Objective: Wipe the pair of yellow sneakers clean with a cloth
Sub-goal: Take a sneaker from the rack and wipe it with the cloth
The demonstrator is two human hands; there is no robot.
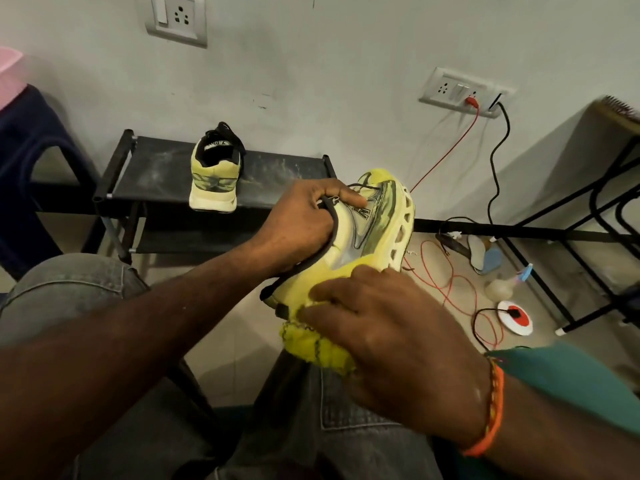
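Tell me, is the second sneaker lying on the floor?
No, the second sneaker stands upright on the black rack by the wall.

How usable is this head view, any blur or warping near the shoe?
Head view: wide-angle warping bends the wall sockets and frame edges; dim, warm light; the held sneaker and both hands are fairly sharp; the table edge at far right is smeared.
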